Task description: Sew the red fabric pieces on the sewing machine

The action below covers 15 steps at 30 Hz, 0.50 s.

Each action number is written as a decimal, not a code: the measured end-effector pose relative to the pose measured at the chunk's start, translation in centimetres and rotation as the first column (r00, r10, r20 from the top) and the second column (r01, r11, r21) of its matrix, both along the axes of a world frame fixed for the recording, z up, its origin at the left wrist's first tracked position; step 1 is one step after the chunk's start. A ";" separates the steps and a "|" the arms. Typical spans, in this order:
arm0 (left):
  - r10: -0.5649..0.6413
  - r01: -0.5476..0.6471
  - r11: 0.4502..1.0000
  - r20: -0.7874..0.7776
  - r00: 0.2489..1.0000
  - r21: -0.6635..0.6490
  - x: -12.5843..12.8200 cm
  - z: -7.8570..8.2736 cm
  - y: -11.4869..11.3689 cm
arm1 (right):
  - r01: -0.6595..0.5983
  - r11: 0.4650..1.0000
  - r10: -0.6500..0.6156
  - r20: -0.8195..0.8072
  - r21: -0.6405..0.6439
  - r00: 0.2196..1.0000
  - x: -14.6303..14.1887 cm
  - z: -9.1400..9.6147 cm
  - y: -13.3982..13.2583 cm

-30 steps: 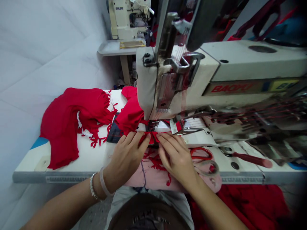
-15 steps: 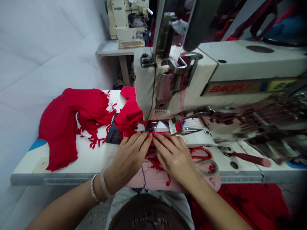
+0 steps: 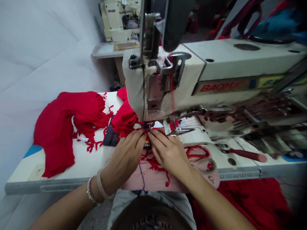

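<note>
At the front of the large sewing machine [image 3: 136, 83], my left hand [image 3: 128, 151] and my right hand [image 3: 169, 153] lie side by side with fingertips almost meeting. Both press and pinch the edge of a red fabric piece [image 3: 124, 119] right before the presser foot [image 3: 149, 125]. This fabric bunches up behind and left of the needle area. Red threads run down the machine head. My fingers cover most of the edge they hold. Red scraps [image 3: 155, 163] hang below my hands, over a pink cloth [image 3: 153, 177] along the table's front edge.
Another red garment piece [image 3: 62, 118] with frayed strips lies on the table's left. Red-handled scissors [image 3: 198, 151] and a red-handled tool [image 3: 249, 155] lie to the right. Red cloth [image 3: 256, 201] sits below the table edge. Behind stands a second sewing machine [image 3: 117, 19].
The view has shifted slightly, so the machine appears farther left. Both hands stay at the presser foot on the red fabric, and a little metal now shows between them.
</note>
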State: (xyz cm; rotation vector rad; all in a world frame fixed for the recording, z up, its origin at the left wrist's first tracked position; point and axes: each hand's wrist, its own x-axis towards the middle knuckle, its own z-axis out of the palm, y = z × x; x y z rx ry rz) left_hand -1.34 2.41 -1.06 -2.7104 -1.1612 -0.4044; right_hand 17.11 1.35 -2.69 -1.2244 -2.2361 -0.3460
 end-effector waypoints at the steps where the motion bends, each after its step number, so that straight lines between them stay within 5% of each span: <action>1: -0.013 0.013 1.000 0.007 1.000 -0.002 -0.1 0.0 0.1 | 0.003 1.000 -0.003 -0.010 0.001 1.000 0.0 0.0 0.1; 7: -0.161 0.158 0.986 0.069 0.984 0.047 -0.9 -0.1 0.4 | 0.005 0.997 -0.014 -0.122 -0.072 0.992 0.1 -0.1 0.3; 15: -0.202 0.194 0.977 0.102 0.974 0.084 -0.8 0.2 1.9 | -0.007 0.996 -0.010 -0.177 -0.094 0.984 -0.4 -0.4 0.9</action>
